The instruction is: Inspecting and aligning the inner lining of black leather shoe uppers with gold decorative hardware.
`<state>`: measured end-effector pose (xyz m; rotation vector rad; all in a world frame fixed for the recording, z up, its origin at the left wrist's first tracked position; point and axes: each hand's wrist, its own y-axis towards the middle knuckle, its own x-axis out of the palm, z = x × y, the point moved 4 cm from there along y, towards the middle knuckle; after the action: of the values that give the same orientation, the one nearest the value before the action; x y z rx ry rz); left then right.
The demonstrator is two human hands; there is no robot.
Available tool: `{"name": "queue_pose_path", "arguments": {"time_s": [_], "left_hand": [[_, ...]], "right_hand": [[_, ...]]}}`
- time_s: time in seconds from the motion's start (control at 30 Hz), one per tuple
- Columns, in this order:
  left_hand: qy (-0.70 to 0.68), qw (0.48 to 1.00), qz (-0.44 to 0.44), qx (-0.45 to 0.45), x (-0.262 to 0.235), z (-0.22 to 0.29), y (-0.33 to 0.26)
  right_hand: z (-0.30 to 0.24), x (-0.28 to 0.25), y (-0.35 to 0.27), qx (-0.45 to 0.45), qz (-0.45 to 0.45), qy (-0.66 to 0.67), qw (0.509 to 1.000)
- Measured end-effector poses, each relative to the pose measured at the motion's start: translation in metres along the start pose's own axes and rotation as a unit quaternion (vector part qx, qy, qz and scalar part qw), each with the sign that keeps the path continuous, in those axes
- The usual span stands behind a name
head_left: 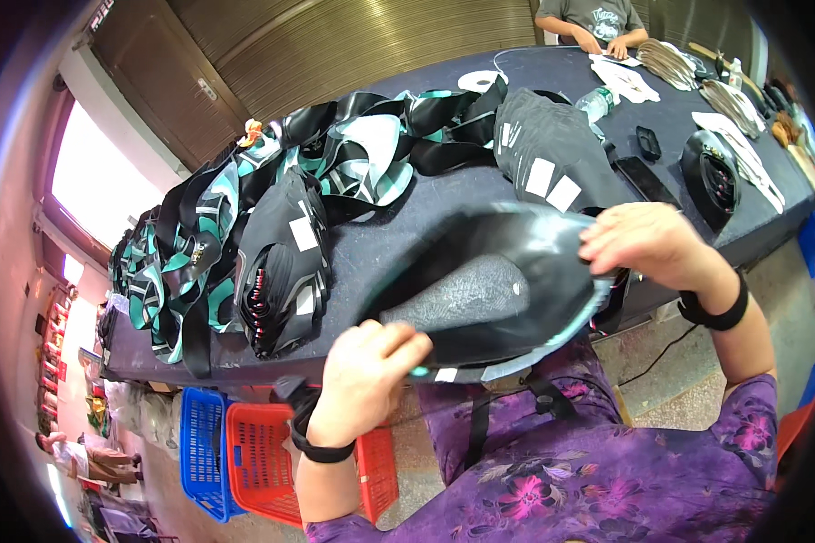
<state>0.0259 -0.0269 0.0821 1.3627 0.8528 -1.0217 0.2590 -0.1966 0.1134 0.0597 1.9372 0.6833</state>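
Heap: black-and-teal pieces (217, 235) tangled on the dark table (362, 262).
Left hand (371, 371): fingers closed on the near-left rim of the black shell (548, 299).
Shell: raised between both hands at the table's front edge — blurred, grey oblong patch (466, 294) inside.
Right hand (647, 240): gripping its right rim.
Black bundle (708, 181): on the table, beyond that hand.

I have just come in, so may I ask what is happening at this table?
The camera wearer's left hand and right hand hold opposite edges of a glossy black curved piece with teal edging, over the near edge of the dark cloth-covered table. The piece is blurred. A heap of long black and teal strips lies on the table's left side. At the far side, another person has both hands near flat white pieces.
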Motion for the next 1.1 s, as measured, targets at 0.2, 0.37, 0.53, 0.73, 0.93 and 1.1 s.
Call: {"name": "queue_pose_path", "arguments": {"time_s": [0.2,0.37,0.53,0.73,0.93,1.1], "left_hand": [[0.268,0.96,0.021,-0.084,0.086,-0.04,-0.018],[0.257,0.963,-0.021,-0.072,0.116,-0.043,-0.025],[0.279,0.952,-0.06,-0.107,0.121,-0.042,-0.032],[0.194,0.937,-0.236,-0.167,0.109,-0.049,-0.022],[0.319,0.915,-0.226,-0.102,0.114,-0.043,-0.033],[0.347,0.904,-0.234,-0.088,0.113,-0.041,-0.028]], "right_hand": [[-0.003,0.112,0.006,0.099,-0.047,-0.203,0.973],[-0.013,0.181,0.028,0.145,-0.026,-0.141,0.979],[0.056,0.205,0.043,0.235,0.032,-0.158,0.959],[0.073,0.228,0.067,0.245,-0.014,-0.178,0.953],[0.077,0.225,0.068,0.278,-0.009,-0.176,0.944],[0.088,0.213,0.06,0.316,0.016,-0.156,0.936]]}}
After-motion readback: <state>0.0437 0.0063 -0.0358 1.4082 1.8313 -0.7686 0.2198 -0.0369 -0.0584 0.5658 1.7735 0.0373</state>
